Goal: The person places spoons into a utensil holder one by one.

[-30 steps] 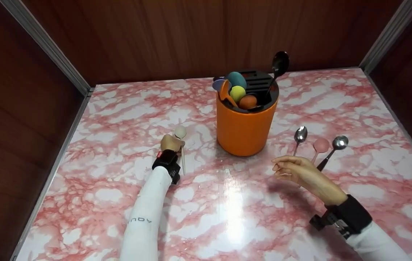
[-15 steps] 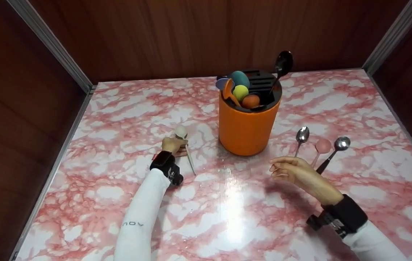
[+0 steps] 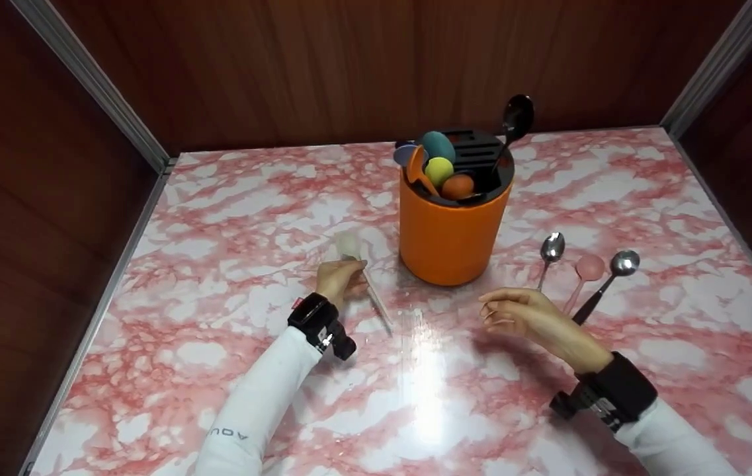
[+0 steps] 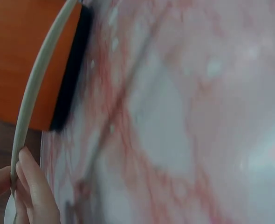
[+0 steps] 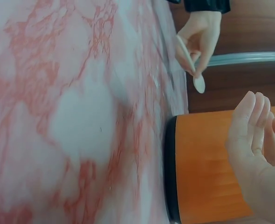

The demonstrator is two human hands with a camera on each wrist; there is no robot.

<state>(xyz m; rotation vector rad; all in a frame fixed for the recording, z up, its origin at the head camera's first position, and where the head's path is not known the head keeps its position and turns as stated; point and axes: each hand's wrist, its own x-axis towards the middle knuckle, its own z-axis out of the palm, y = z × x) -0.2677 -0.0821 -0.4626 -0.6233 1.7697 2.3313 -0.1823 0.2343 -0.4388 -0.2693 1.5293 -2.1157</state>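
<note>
My left hand (image 3: 340, 277) pinches a pale cream spoon (image 4: 35, 84) between thumb and fingers, close to its bowl. The handle slants down to the right, and its shadow falls on the table in the left wrist view. My right hand (image 3: 518, 314) hovers over the table with loosely bent fingers and nothing in them. Between and behind the hands stands an orange utensil holder (image 3: 450, 241) with a black slotted top. Under and beyond the right hand lie a metal spoon (image 3: 552, 247), a pink spoon (image 3: 590, 268) and a dark-handled metal spoon (image 3: 625, 262).
In the holder stand a black spoon (image 3: 518, 118), an orange utensil (image 3: 415, 168) and several coloured round heads, among them a teal one (image 3: 438, 147) and a yellow-green one (image 3: 439, 171). Brown wooden panels (image 3: 349, 73) enclose the pink marbled table (image 3: 230, 198) at the back and sides.
My left hand has lifted the cream spoon and carried it rightward, toward the holder; its handle has swung to the right. My right hand has shifted slightly left.
</note>
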